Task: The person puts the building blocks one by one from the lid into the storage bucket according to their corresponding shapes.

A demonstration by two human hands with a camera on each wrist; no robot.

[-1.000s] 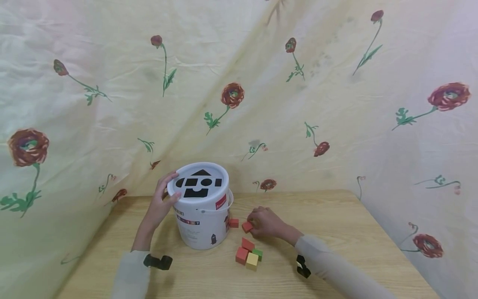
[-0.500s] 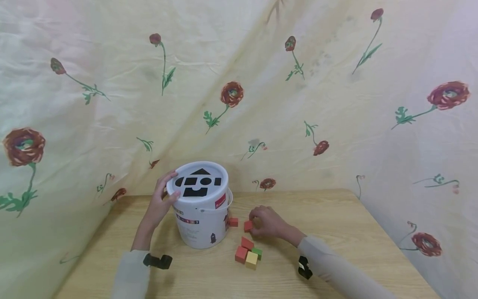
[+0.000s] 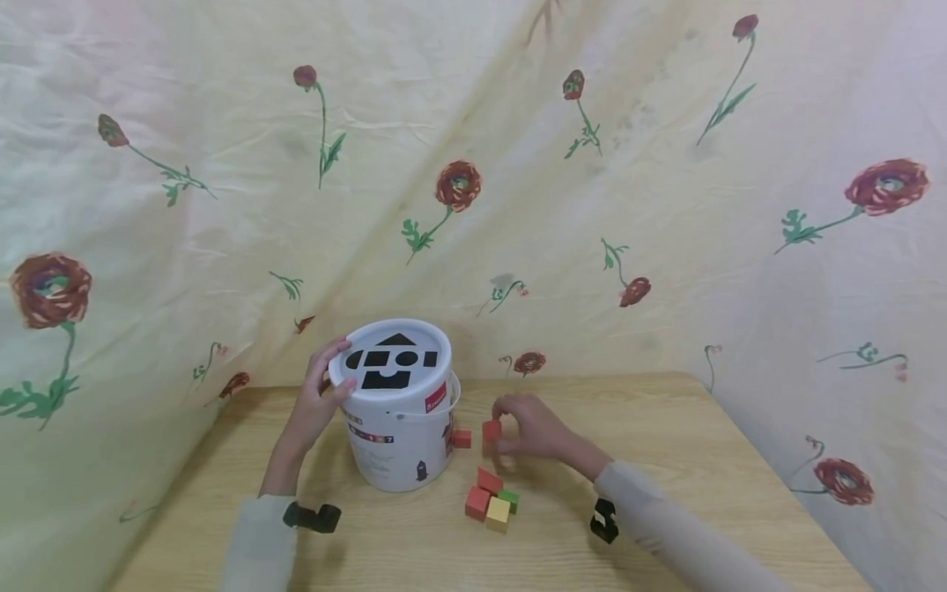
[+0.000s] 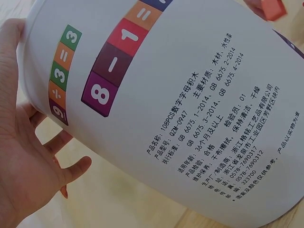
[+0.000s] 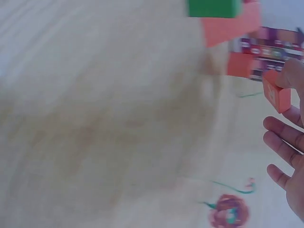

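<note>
A white lidded bucket (image 3: 403,456) stands on the table, its lid (image 3: 429,333) marked with black shapes. My left hand (image 3: 314,403) holds its left side at the rim, with fingers and thumb at the lid's edge. Printed labels cover the bucket's wall (image 4: 190,118) in the left wrist view. To the right of the bucket, my right hand (image 3: 536,427) pinches a red block (image 3: 490,436) between thumb and index finger. A pale mark shows on the held red block (image 5: 275,91) in the right wrist view, where the other fingers are spread apart.
Another red block (image 3: 462,439) lies close to the bucket's right side. In front is a small group: a slanted red block (image 3: 488,480), a red cube (image 3: 477,503), a yellow block (image 3: 498,515) and a green block (image 3: 509,498). Flowered cloth (image 3: 555,205) hangs behind the wooden table (image 3: 644,444).
My right hand has raised the red block slightly and turned it more upright, with the fingers repositioned around it. The left hand and bucket stay in place.
</note>
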